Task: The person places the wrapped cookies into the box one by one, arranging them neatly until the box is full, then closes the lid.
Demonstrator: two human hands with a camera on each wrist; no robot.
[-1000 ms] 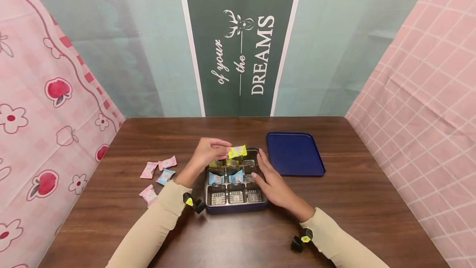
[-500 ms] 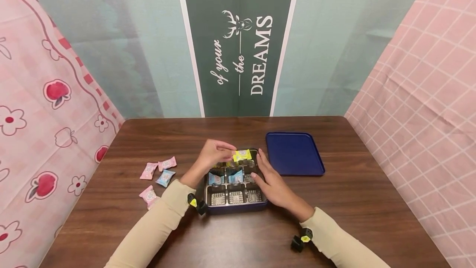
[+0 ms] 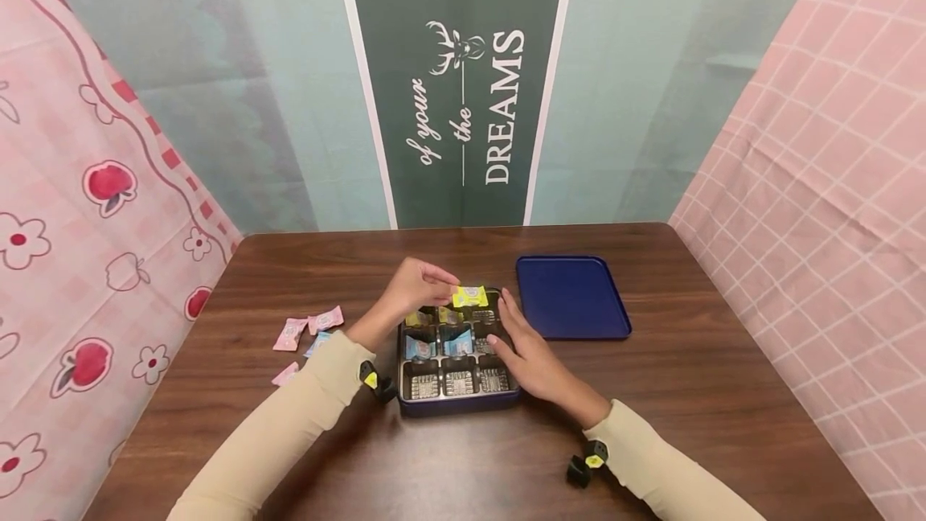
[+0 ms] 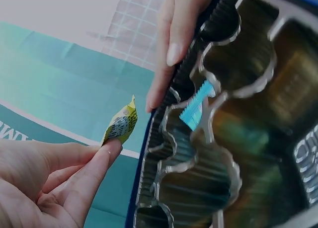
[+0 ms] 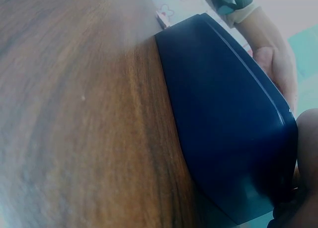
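Note:
My left hand (image 3: 415, 288) pinches a yellow wrapped candy (image 3: 470, 297) between thumb and fingertips, above the back right compartment of a dark blue divided tin (image 3: 459, 406). The left wrist view shows the candy (image 4: 120, 123) held by its lower end, apart from the tin. My right hand (image 3: 531, 356) lies along the tin's right side, fingers straight against the outside and thumb over the rim. Yellow candies (image 3: 450, 316) sit in the back left and back middle compartments. Blue candies (image 3: 458, 344) occupy the left and middle of the centre row. The front row's ridged bottoms show bare.
A blue lid (image 3: 574, 297) lies flat behind and right of the tin. Left of the tin are pink candies (image 3: 290, 334) and a blue candy (image 3: 317, 342), partly covered by the left sleeve (image 3: 289, 416). Fabric curtains (image 3: 788, 183) border the wooden table (image 3: 463, 465).
The left hand has carried the yellow candy a little to the right, dipping and then rising slightly. Its sleeve now covers more of the loose candies. The right hand and tin stay put.

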